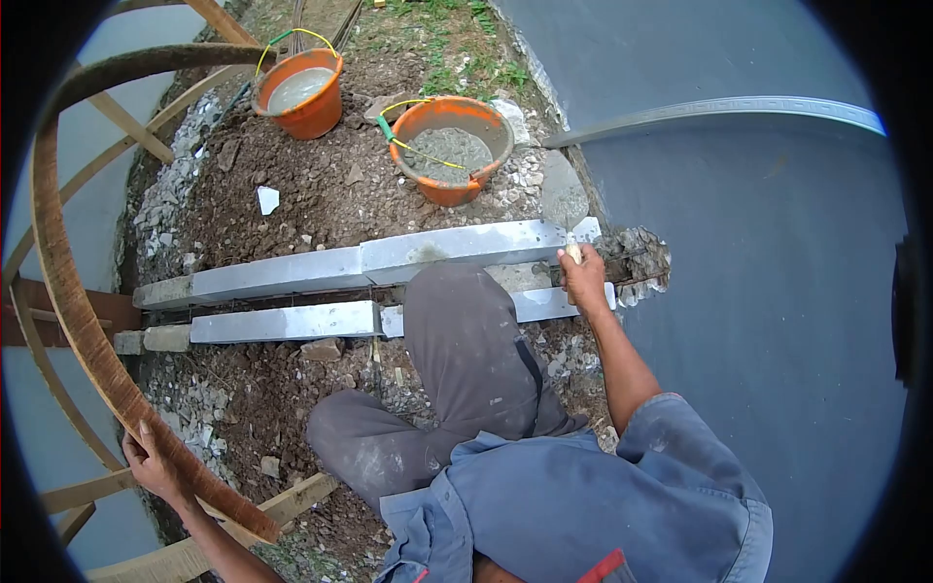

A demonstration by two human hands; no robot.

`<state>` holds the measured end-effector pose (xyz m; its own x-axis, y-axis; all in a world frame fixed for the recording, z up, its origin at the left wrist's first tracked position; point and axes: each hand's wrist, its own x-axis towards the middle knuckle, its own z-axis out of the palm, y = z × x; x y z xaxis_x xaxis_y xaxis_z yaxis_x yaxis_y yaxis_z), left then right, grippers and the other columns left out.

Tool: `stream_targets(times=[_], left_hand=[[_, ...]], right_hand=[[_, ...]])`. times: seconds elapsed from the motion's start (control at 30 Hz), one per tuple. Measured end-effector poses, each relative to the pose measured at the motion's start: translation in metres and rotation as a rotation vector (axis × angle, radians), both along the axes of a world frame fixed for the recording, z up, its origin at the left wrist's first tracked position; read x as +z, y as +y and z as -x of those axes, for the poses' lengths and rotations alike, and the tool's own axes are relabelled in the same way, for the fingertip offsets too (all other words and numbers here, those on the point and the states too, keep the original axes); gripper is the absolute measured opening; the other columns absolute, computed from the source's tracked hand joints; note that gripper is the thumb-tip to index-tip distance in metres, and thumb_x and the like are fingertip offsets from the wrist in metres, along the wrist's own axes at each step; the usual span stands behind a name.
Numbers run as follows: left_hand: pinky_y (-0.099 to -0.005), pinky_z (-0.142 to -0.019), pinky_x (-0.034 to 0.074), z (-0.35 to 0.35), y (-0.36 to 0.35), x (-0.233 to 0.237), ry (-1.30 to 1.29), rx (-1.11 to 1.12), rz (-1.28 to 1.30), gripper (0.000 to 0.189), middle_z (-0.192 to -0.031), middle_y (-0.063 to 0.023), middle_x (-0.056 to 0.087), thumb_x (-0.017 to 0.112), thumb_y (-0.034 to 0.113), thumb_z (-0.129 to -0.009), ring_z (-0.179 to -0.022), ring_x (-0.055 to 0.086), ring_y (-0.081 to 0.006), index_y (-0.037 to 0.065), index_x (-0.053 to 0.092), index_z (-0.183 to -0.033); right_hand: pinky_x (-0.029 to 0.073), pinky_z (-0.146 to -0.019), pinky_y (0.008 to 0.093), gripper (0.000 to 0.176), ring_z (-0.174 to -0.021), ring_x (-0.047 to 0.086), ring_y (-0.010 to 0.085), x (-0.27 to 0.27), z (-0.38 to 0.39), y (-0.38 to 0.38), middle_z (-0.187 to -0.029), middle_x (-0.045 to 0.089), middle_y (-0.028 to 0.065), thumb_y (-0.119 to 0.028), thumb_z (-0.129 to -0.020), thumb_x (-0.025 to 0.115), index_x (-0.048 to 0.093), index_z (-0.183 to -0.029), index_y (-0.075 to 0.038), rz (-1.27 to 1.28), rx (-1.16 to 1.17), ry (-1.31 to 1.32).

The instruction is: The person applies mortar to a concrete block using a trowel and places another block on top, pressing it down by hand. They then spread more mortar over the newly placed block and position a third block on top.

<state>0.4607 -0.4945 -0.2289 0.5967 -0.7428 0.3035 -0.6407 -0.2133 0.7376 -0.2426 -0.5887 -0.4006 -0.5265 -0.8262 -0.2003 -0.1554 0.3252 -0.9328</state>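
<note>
My right hand (585,279) is closed around the handle of a trowel (564,191). The trowel's blade, smeared with grey mortar, points away from me over the right end of the far row of pale blocks (457,243). A nearer row of pale blocks (287,323) runs parallel to it, with a narrow gap between, and my knee covers part of both. At the lower left, my left hand (155,466) grips the edge of a long wooden plank (73,282), which looks curved through the lens.
An orange bucket (452,189) of grey mortar stands beyond the blocks. Another orange bucket (309,97) holds greyish liquid. A metal straightedge (719,109) leans at the grey wall (748,291) on the right. Wooden framing (126,121) stands left, and rubble covers the soil (253,209).
</note>
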Motion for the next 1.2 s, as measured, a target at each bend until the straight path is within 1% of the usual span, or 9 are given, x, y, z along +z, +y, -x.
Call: stream_targets(times=[0.37, 0.43, 0.47, 0.6, 0.73, 0.83, 0.93, 1.13, 1.2], left_hand=[[-0.0358, -0.094, 0.046, 0.021, -0.002, 0.001, -0.204, 0.059, 0.29, 0.036, -0.115, -0.0139, 0.062, 0.069, 0.015, -0.092, -0.103, 0.06, -0.0227, -0.005, 0.058, -0.12], [-0.0347, -0.09, 0.048, 0.05, -0.004, 0.016, -0.998, 0.098, 0.369, 0.033, -0.116, -0.0156, 0.058, 0.071, 0.01, -0.089, -0.106, 0.058, -0.0243, -0.003, 0.06, -0.117], [-0.0353, -0.088, 0.049, 0.067, -0.004, 0.015, -0.97, 0.047, 0.407, 0.03, -0.114, -0.0157, 0.057, 0.072, 0.007, -0.087, -0.103, 0.057, -0.0265, -0.001, 0.062, -0.114], [-0.0329, -0.083, 0.05, 0.204, -0.02, 0.034, 0.236, -0.557, 0.288, 0.017, -0.102, -0.0155, 0.064, 0.06, 0.004, -0.089, -0.095, 0.062, -0.0221, -0.003, 0.063, -0.105], [-0.053, -0.094, 0.05, 0.314, -0.026, 0.063, 1.333, -1.437, 0.199, 0.026, -0.109, -0.0262, 0.065, 0.057, 0.001, -0.085, -0.105, 0.065, -0.0357, -0.007, 0.062, -0.11], [-0.0511, -0.094, 0.049, 0.372, -0.011, 0.105, 2.173, -1.443, 0.267, 0.029, -0.104, -0.0287, 0.065, 0.049, -0.012, -0.078, -0.104, 0.064, -0.0378, -0.014, 0.063, -0.103], [-0.0446, -0.094, 0.05, 0.395, -0.018, 0.107, 2.076, -1.665, 0.604, 0.04, -0.109, -0.0267, 0.066, 0.042, -0.018, -0.074, -0.107, 0.064, -0.0352, -0.016, 0.062, -0.109], [-0.0318, -0.077, 0.052, 0.4, -0.04, 0.111, 2.39, -1.629, 0.448, 0.04, -0.102, -0.0205, 0.064, 0.037, -0.016, -0.074, -0.092, 0.063, -0.0235, -0.015, 0.06, -0.106], [-0.0477, -0.093, 0.049, 0.369, -0.08, 0.107, 2.007, -1.806, 0.179, 0.029, -0.106, -0.0292, 0.063, 0.053, -0.008, -0.076, -0.103, 0.063, -0.0365, -0.012, 0.063, -0.103]], right_hand=[[0.041, -0.041, 0.0257, 0.024, -0.046, 0.052, 0.0094, -0.006, -0.039, -0.019, -0.062, 0.056, 0.0022, -0.021, -0.087, 0.071, 0.058, -0.096, -0.004, -0.055, 0.101, -0.031], [0.041, -0.041, 0.0259, 0.024, -0.046, 0.051, 0.0094, -0.011, -0.041, -0.019, -0.062, 0.056, 0.0022, -0.022, -0.087, 0.071, 0.057, -0.095, -0.004, -0.032, 0.104, 0.0], [0.041, -0.041, 0.0261, 0.024, -0.046, 0.051, 0.0095, -0.012, -0.042, -0.019, -0.062, 0.056, 0.0022, -0.023, -0.088, 0.071, 0.057, -0.094, -0.004, -0.008, 0.095, 0.03], [0.039, -0.039, 0.026, 0.026, -0.044, 0.05, 0.0095, -0.003, -0.046, -0.011, -0.061, 0.054, 0.0012, -0.027, -0.088, 0.071, 0.057, -0.092, -0.005, 0.017, 0.121, 0.017], [0.038, -0.038, 0.0247, 0.026, -0.043, 0.049, 0.009, 0.008, -0.048, -0.002, -0.061, 0.053, 0.0004, -0.027, -0.088, 0.072, 0.057, -0.086, -0.006, -0.084, 0.136, -0.047], [0.04, -0.04, 0.0247, 0.026, -0.043, 0.05, 0.0091, 0.004, -0.041, -0.002, -0.062, 0.055, 0.0014, -0.027, -0.088, 0.071, 0.059, -0.085, -0.005, -0.063, 0.141, -0.058], [0.042, -0.041, 0.0247, 0.024, -0.045, 0.05, 0.0091, 0.006, -0.041, -0.009, -0.062, 0.055, 0.0012, -0.025, -0.089, 0.07, 0.058, -0.086, -0.006, -0.092, 0.147, -0.099], [0.041, -0.042, 0.0255, 0.026, -0.046, 0.05, 0.0103, 0.022, -0.034, -0.053, -0.062, 0.055, 0.0011, -0.029, -0.089, 0.07, 0.055, -0.085, -0.008, -0.111, 0.218, -0.074], [0.041, -0.043, 0.0254, 0.027, -0.047, 0.05, 0.0099, 0.044, -0.032, -0.068, -0.063, 0.054, 0.0008, -0.03, -0.089, 0.07, 0.055, -0.084, -0.008, -0.148, 0.25, 0.033]])
